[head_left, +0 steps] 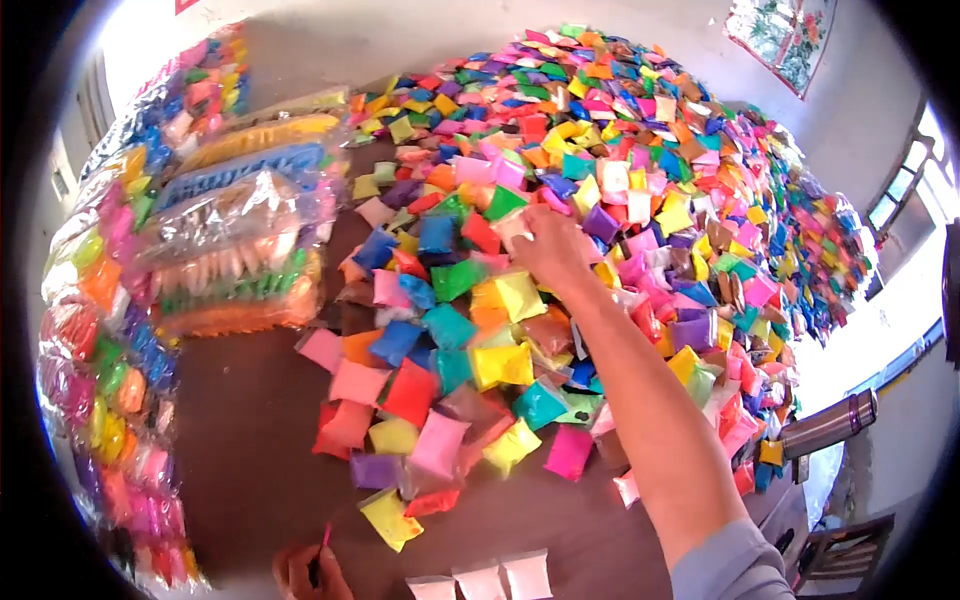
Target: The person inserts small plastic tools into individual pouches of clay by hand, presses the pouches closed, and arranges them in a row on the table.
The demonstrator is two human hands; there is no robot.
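Note:
My right hand (545, 245) reaches into the big heap of small coloured packets (600, 120), its fingers at a pale pink packet (513, 230); the fingertips are blurred, so a firm grip cannot be made out. Near the bottom edge my left hand (312, 573) is closed around a thin pink stick-like thing (326, 535), partly cut off by the frame. To its right, three pale packets (478, 581) lie in a row on the brown table (250, 430). Yellow, red, pink and purple packets spread over the table between my hands.
Clear bags of sorted packets (240, 220) are stacked at the left, beside a long row of bagged coloured packets (110, 400). A metal flask (830, 425) juts out at the right edge, above a wooden chair (850, 550).

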